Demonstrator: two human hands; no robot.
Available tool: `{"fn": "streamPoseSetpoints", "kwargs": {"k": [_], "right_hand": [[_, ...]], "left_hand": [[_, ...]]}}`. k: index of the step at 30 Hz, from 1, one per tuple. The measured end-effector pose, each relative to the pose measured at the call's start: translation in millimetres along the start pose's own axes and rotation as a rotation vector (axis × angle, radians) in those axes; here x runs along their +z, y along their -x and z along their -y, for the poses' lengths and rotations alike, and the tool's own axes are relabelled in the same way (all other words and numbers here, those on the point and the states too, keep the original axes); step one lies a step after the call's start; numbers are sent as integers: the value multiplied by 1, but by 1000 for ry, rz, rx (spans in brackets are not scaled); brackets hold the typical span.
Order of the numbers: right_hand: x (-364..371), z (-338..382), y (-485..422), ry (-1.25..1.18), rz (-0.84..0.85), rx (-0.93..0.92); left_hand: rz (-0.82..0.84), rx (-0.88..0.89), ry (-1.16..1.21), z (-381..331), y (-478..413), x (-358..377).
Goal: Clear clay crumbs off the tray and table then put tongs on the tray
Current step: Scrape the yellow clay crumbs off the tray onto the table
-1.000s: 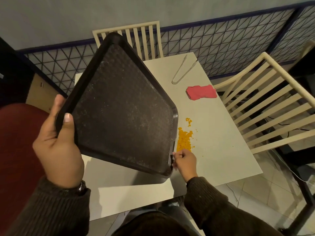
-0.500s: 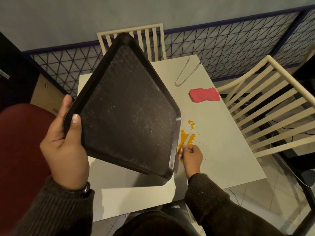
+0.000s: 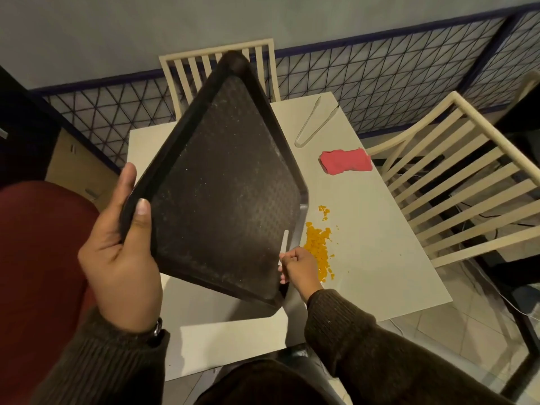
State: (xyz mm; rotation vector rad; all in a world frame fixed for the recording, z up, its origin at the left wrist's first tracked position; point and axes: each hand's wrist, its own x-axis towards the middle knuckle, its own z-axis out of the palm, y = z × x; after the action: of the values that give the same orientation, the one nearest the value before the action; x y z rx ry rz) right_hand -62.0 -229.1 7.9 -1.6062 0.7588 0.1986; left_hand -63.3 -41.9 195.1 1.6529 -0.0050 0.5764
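The left hand [image 3: 122, 255] grips the tilted tray [image 3: 222, 182] at its 8 o'clock corner. The right hand [image 3: 299, 266] curls round a white stick [image 3: 285, 241] at the tray's 4 o'clock edge, beside crumbs [image 3: 317, 247]; tongs [image 3: 309, 124] lie at 1 o'clock.

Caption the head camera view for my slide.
The left hand holds the black tray tilted; the right hand grips a white stick beside orange clay crumbs.

No legible text, label, brand, number or sign is found on any surface in view.
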Motion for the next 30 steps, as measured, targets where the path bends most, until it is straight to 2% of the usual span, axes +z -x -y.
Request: {"fn": "streamPoseSetpoints", "kwargs": {"k": [5, 8, 13, 16, 21, 24, 30], "right_hand": [[-25, 1, -5, 31, -186, -97], [-51, 1, -8, 94, -221, -192], [-79, -2, -5, 86, -109, -80], [-86, 2, -4, 92, -78, -141], [-79, 14, -8, 134, -193, -244], [-72, 22, -18, 175, -255, -285], [-57, 42, -56, 296, -324, -323]], "left_hand": [[-52, -25, 21, 13, -6, -6], [-124, -167, 124, 34, -16, -22], [-309, -414, 245, 68, -16, -47], [-363, -535, 287, 83, -8, -56], [-371, -678, 339, 115, 4, -65], [-315, -751, 338, 141, 6, -65], [-124, -798, 6, 202, -13, -74]]}}
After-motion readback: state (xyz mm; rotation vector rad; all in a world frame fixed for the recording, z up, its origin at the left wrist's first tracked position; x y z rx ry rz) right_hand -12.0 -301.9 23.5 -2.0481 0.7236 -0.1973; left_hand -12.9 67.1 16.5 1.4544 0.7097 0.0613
